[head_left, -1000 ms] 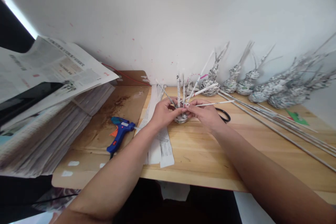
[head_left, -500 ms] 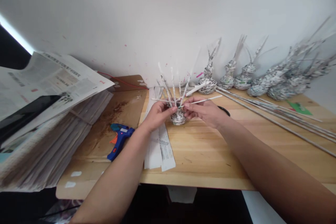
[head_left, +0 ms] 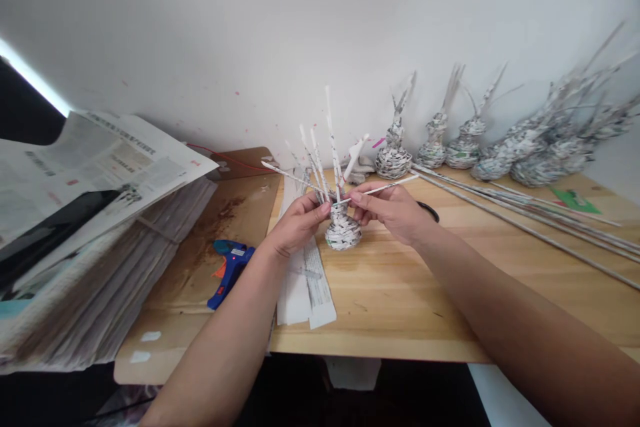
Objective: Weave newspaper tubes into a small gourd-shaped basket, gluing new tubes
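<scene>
A small vase woven from rolled newspaper (head_left: 343, 232) stands between my hands, with several upright paper sticks (head_left: 333, 140) rising from its neck. My left hand (head_left: 304, 217) is closed on the left side of the neck, thumb at the foot of the sticks. With thumb and index finger, my right hand (head_left: 383, 207) pinches a thin paper stick (head_left: 393, 185) that crosses the front of the neck and points out to the right. Another stick (head_left: 290, 175) slants out to the upper left. The fingers behind the neck are partly hidden.
Newspaper strips (head_left: 320, 303) lie under my left wrist. A blue hot glue gun (head_left: 231, 273) rests on cardboard (head_left: 200, 280), beside a tall newspaper stack (head_left: 125, 267). Finished-looking woven paper vases (head_left: 395, 160) line the wall, and long paper sticks (head_left: 520, 213) lie at the right.
The vase has turned and tilted, so more of its round body shows. Its upright sticks have shifted, and one now slants far left. Both hands keep their grip.
</scene>
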The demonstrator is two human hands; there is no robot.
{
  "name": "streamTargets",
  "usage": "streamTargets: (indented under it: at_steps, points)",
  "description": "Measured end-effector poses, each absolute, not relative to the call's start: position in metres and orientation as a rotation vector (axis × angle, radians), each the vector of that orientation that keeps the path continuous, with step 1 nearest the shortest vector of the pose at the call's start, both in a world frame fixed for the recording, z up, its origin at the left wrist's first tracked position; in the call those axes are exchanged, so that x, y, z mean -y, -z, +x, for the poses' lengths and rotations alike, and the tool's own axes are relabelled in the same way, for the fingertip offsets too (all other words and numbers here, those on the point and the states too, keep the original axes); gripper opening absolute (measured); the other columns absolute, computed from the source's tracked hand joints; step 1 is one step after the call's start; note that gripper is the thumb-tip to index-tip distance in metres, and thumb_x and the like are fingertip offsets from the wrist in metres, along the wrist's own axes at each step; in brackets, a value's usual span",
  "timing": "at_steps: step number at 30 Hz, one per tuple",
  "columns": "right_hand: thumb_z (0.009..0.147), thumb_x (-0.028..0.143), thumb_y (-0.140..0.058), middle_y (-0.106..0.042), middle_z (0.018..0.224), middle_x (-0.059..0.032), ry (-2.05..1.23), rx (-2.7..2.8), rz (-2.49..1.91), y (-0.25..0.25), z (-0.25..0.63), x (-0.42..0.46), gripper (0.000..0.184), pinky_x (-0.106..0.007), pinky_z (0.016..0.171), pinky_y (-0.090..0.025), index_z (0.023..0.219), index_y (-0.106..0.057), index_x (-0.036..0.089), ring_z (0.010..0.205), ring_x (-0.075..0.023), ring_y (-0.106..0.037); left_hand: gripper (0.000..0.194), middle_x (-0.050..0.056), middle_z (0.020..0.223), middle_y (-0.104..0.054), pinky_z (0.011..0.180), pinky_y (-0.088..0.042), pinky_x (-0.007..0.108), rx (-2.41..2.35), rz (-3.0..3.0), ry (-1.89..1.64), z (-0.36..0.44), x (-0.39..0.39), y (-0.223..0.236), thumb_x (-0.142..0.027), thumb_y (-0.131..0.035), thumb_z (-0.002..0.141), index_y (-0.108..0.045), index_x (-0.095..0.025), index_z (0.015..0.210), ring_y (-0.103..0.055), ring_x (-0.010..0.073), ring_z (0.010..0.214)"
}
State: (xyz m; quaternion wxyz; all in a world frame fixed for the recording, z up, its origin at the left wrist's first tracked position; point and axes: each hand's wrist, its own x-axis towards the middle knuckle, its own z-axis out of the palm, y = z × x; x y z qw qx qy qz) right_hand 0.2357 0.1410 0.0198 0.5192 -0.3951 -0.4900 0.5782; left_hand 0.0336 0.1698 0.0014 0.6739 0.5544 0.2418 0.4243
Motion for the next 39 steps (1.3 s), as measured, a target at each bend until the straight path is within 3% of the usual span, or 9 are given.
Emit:
streamTargets:
  at_steps: [12, 27, 35, 39]
  points:
    - [0.062, 0.060, -0.089, -0.068, 0.060, 0.0003, -1.438, 1.218, -0.976, -0.015, 0.237, -0.145, 0.049, -0.024, 0.054, -0.050, 0.078, -0.073, 0.016, 0.055, -0.0105, -0.060, 0.031, 0.009, 0.105, -0.076, 0.093, -0.047, 0.034, -0.489, 1.394, -0.912, 0.031, -0.176, 0.009, -0.040, -0.079, 0.085, -0.074, -0.017, 0.104, -0.068, 0.0226, 0.100]
    - [0.067, 0.040, -0.091, -0.070, 0.065, 0.0019, -1.432, 1.136, -0.999, -0.008, 0.234, -0.147, 0.038, -0.023, 0.051, -0.055, 0.089, -0.067, 0.020, 0.057, -0.0128, -0.067, 0.031, 0.007, 0.102, -0.075, 0.090, -0.048, 0.033, -0.538, 1.534, -0.937, 0.029, -0.182, 0.017, -0.042, -0.078, 0.086, -0.070, -0.018, 0.103, -0.066, 0.0206, 0.096]
    - [0.061, 0.046, -0.093, -0.071, 0.063, 0.0015, -1.448, 1.157, -1.005, -0.005, 0.235, -0.150, 0.043, -0.023, 0.050, -0.055, 0.086, -0.070, 0.019, 0.054, -0.0122, -0.066, 0.037, 0.008, 0.098, -0.074, 0.088, -0.048, 0.034, -0.582, 1.597, -0.884, 0.030, -0.180, 0.010, -0.051, -0.074, 0.087, -0.069, -0.016, 0.100, -0.066, 0.0217, 0.094]
    - [0.059, 0.050, -0.093, -0.070, 0.059, 0.0011, -1.425, 1.152, -1.030, -0.003, 0.233, -0.150, 0.046, -0.022, 0.050, -0.054, 0.082, -0.069, 0.018, 0.053, -0.0119, -0.065, 0.037, 0.006, 0.099, -0.072, 0.090, -0.048, 0.033, -0.582, 1.515, -0.948, 0.032, -0.178, 0.008, -0.045, -0.080, 0.082, -0.067, -0.017, 0.102, -0.065, 0.0208, 0.095]
